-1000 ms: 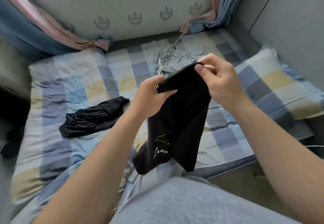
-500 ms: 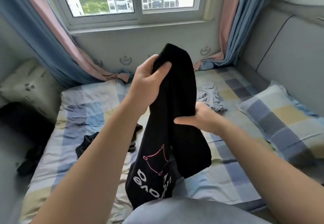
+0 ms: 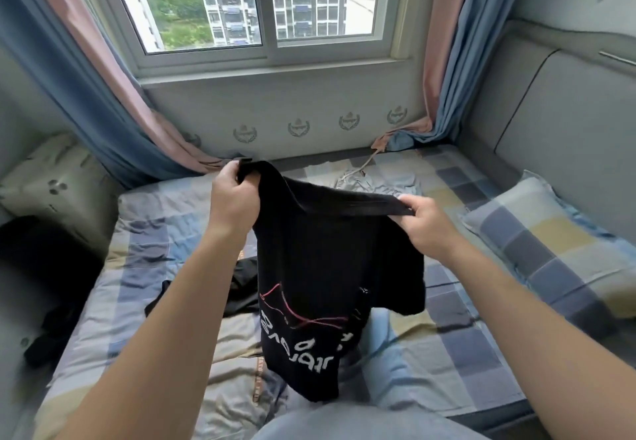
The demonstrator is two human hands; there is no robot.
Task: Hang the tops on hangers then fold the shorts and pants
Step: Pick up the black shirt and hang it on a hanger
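Black garment (image 3: 330, 260) is held up in the air over the bed (image 3: 464, 353), in front of the person's lap. Left hand (image 3: 234, 200) is closed, fingers curled round one bunched corner of the top edge. Right hand (image 3: 425, 224) pinches the same edge further along, thumb on top, and sits a bit lower than the left. The edge is stretched fairly taut between the two hands and the rest hangs down. The lower end reaches the lap area; can't tell whether it touches. Pink line drawing and white lettering show on the hanging part, and the lettering reads flipped.

Step, as a judgement: sorting out and orienting this piece, probably a printed top, so the hanging part of the task. Can't tell whether the held edge is hem, shoulder or waistband.

Next move calls for finding the neck opening and shoulders and getting a hanger. No hanger in view, so one hand would have to let go and reach for it. Loose fabric may bunch or twist.

Also waiting on the bed: second black garment (image 3: 242, 284), crumpled, partly hidden behind the left forearm, and a grey garment (image 3: 375, 183) at the far end near the wall. Checked pillow (image 3: 550, 243) lies to the right. Dark clothing (image 3: 48, 340) lies off the bed's left side, type unclear.
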